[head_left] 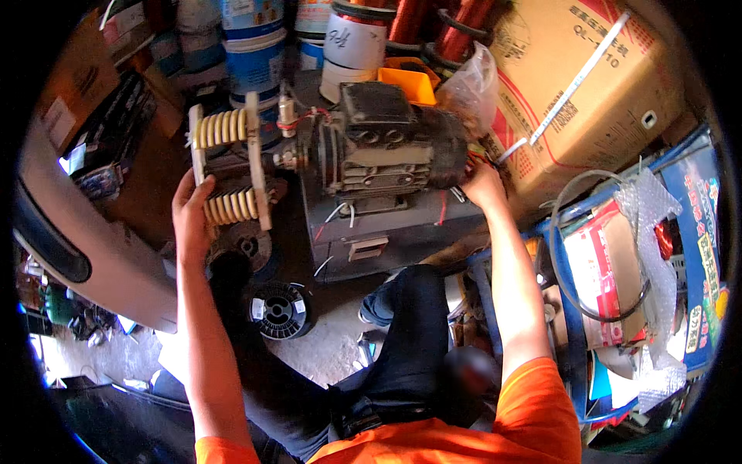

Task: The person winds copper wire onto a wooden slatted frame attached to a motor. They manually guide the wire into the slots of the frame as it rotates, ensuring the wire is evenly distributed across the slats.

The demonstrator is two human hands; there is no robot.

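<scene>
A dark electric motor [382, 155] with a finned body lies on a grey metal cabinet [340, 247]. From its left end a shaft carries a coil winding former [259, 170], two pale end bars with ribbed cream rollers [230, 207] between them. My left hand [193, 213] is closed round the former's left side, thumb on the near end of the bar. At the motor's right end is my right hand [485, 188], its fingers bent in against it by some coloured wires; what they grip is partly hidden. Red wires [305, 116] run above the shaft.
Behind the motor stand paint buckets [255, 58], copper wire spools [460, 31] and a yellow bin [410, 83]. A large cardboard box [572, 85] fills the back right. A black spool [280, 311] lies on the floor by my legs. To the right is a blue-edged crate [572, 309] with papers.
</scene>
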